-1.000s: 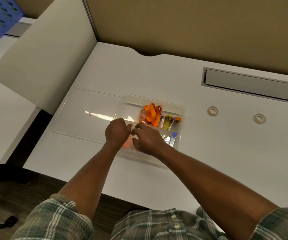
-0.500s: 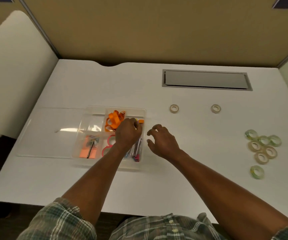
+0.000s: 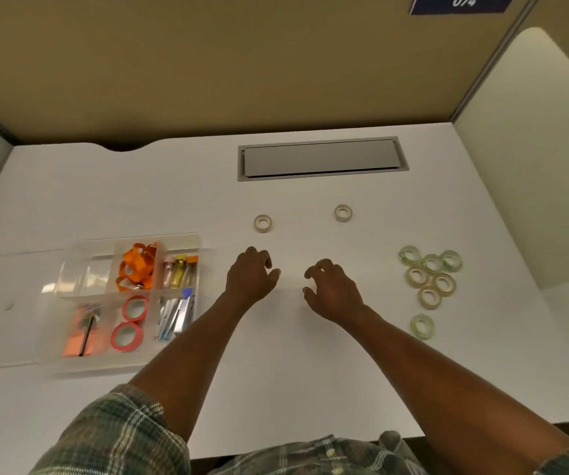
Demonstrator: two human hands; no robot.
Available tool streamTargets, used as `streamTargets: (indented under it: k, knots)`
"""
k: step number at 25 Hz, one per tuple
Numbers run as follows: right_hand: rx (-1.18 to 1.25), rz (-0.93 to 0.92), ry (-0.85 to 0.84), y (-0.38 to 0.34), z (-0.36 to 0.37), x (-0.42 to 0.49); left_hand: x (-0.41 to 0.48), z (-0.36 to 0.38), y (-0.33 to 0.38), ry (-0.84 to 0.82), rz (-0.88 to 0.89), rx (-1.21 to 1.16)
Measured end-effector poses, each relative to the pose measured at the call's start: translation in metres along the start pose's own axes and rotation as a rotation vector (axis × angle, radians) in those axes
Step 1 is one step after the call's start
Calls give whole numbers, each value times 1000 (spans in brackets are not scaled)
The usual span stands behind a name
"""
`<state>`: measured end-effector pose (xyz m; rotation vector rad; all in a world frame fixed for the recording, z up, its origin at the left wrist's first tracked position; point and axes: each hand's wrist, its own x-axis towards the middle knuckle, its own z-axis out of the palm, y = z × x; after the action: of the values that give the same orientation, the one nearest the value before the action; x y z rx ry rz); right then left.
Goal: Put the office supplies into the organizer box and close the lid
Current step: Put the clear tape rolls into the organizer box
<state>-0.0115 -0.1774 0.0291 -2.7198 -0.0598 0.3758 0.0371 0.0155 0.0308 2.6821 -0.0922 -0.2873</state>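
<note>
The clear organizer box (image 3: 204, 269) lies open on the left of the white desk, its lid (image 3: 5, 303) flat to its left. Its compartments hold orange bands (image 3: 137, 267), small bottles (image 3: 178, 270), two red tape rolls (image 3: 130, 322), orange notes (image 3: 80, 332) and clips (image 3: 175, 315). Two beige tape rolls (image 3: 262, 223) (image 3: 343, 213) lie beyond my hands. Several greenish and clear tape rolls (image 3: 430, 277) sit in a cluster at the right. My left hand (image 3: 252, 277) and my right hand (image 3: 332, 289) hover over the desk middle, fingers loosely curled, holding nothing.
A grey cable hatch (image 3: 322, 158) is set into the desk at the back. Tan partition walls stand behind, and a white side panel (image 3: 529, 149) stands on the right. The desk's front edge is near my body.
Both hands have left the organizer box and moved right to the desk middle. The view has swung right, bringing the tape cluster closer to centre.
</note>
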Motion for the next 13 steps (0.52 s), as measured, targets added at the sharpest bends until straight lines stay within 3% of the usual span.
streamTargets:
  k: [6,13]
  knots:
    - [-91,141,-128,73,-25,31,40,22,19,-119,54,314]
    - [-161,129,-222,91,-53,88,75,25,30,-174,-19,589]
